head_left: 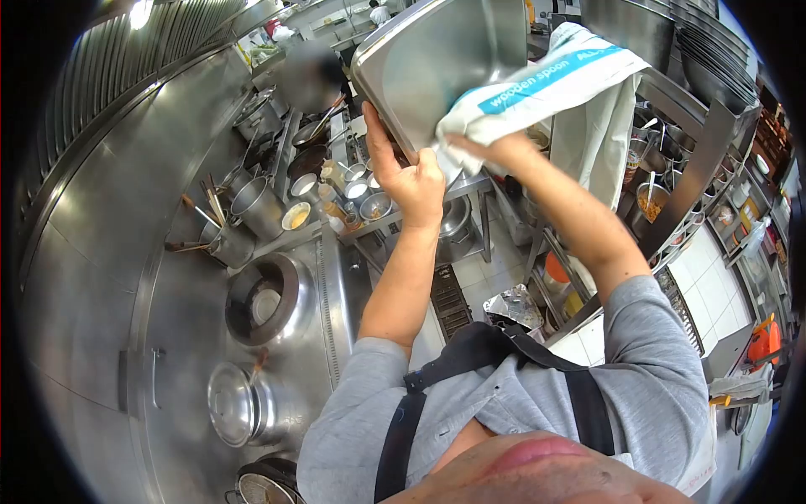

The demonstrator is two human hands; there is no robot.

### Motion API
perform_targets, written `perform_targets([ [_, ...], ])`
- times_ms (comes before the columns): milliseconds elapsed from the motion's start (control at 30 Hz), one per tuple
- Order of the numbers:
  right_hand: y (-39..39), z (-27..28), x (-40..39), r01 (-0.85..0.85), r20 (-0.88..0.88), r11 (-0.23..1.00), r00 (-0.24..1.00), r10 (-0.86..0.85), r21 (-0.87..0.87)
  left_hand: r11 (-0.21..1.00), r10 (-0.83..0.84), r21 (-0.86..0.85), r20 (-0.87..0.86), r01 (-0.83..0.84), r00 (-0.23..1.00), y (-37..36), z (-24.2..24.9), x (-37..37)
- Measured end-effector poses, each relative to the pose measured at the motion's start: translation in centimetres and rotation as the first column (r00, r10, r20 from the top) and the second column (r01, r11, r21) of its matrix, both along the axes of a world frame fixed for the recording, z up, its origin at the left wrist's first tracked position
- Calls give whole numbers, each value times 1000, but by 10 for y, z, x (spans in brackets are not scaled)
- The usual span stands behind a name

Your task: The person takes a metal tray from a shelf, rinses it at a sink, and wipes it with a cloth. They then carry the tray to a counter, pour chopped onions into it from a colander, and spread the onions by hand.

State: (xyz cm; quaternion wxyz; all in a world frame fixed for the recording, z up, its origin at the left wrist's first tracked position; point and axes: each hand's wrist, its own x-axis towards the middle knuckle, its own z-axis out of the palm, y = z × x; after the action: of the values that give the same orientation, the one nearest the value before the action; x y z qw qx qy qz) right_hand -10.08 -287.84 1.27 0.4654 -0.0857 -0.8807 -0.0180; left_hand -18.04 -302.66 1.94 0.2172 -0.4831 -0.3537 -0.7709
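A deep rectangular steel pan [428, 63] is held up and tilted at the top centre. My left hand [407, 181] grips its lower left edge, fingers along the outside and thumb near the rim. A white cloth with a blue band and printed words [537, 88] lies partly against the pan and trails to the right. My right hand [495, 151] is closed on a bunched end of this cloth beside the pan's lower right part; motion blurs its fingertips.
On the left stand a wok burner [267, 300], a lidded pot [233, 403] and a pot with utensils [231, 244]. Small bowls and bottles line the counter ahead. A steel shelf [693, 181] holds bowls and pans at right. Another person [379, 13] is far back.
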Motion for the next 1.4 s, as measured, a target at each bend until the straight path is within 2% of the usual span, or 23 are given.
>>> perform_targets([
  [167, -13, -10, -3, -269, -107, 938, 962, 251, -218, 998, -1, 56, 23, 0, 1000, 12, 4, 6],
  [233, 4, -6, 2, 18, -273, 982, 961, 35, 189, 995, -92, 46, 87, 88, 992, 6, 3, 13],
  [267, 3, 13, 14, 113, -8, 990, 994, -112, 85, 988, -148, 60, 144, 141, 978, 2, 3, 16],
  [300, 26, 8, 11, 125, -139, 984, 985, -107, 127, 987, -155, 58, 139, 148, 978, -4, 2, 17],
  [400, 59, 31, 7, 357, -16, 932, 934, -357, 61, 980, -199, 36, 302, 197, 933, -24, 2, 17],
  [467, 60, 38, 1, -85, -378, 913, 922, -80, -398, 970, -225, -9, 363, 245, 904, -30, -4, 12],
  [500, 61, 41, -3, -88, -379, 914, 922, -75, -397, 955, -242, -52, 432, 292, 869, -31, -7, 9],
  [567, 54, 56, -17, 305, -389, 952, 875, -287, -17, 953, -208, -109, 451, 284, 868, -29, -12, 5],
  [600, 56, 61, -27, 262, -442, 965, 866, -233, 6, 938, -233, -116, 484, 326, 844, -25, -16, 6],
  [633, 32, 77, -14, 70, -248, 982, 962, -112, -174, 922, -254, -123, 520, 366, 815, -22, -21, 7],
  [700, 32, 45, -40, 62, -260, 988, 961, -97, -141, 938, -233, -102, 523, 331, 820, -14, -23, 5],
  [733, 35, 26, -52, 150, -234, 973, 966, -107, 173, 931, -236, -131, 496, 341, 836, -11, -22, 3],
  [767, 13, 23, -54, -48, -322, 998, 946, 35, -34, 924, -240, -158, 468, 348, 850, -7, -20, 0],
  [867, -22, 12, -44, -291, -265, 929, 937, 228, -228, 931, -206, -201, 403, 305, 892, 2, -24, 1],
  [967, -20, -1, -28, -299, -335, 954, 897, 288, 19, 927, -179, -248, 369, 282, 912, 1, -24, 4],
  [1000, -13, -1, -22, -471, -238, 800, 881, 408, -371, 935, -218, -181, 384, 305, 897, -2, -24, 5],
  [1033, -1, 0, -15, -502, -196, 501, 817, 543, -705, 938, -261, -112, 393, 327, 882, -5, -22, 4],
  [1067, 11, -2, -8, -502, -199, 505, 819, 538, -702, 958, -214, -98, 375, 268, 902, -8, -22, 3],
  [1133, 38, -14, 4, -313, -221, 395, 940, 262, -864, 984, -110, -98, 330, 150, 938, -16, -25, -5],
  [1167, 50, -19, 12, -316, -226, 396, 939, 259, -862, 995, 4, -95, 285, 24, 959, -22, -26, -10],
  [1233, 71, -20, 21, 44, -108, 855, 987, -117, -516, 995, -36, -70, 353, 65, 935, -38, -26, -19],
  [1300, 87, -13, 10, 61, -548, 994, 830, -100, -89, 995, -30, -82, 324, 59, 946, -49, -33, -35],
  [1400, 77, 28, 4, -121, -545, 949, 836, -60, -290, 977, -69, -159, 402, 144, 913, -54, -48, -44],
])
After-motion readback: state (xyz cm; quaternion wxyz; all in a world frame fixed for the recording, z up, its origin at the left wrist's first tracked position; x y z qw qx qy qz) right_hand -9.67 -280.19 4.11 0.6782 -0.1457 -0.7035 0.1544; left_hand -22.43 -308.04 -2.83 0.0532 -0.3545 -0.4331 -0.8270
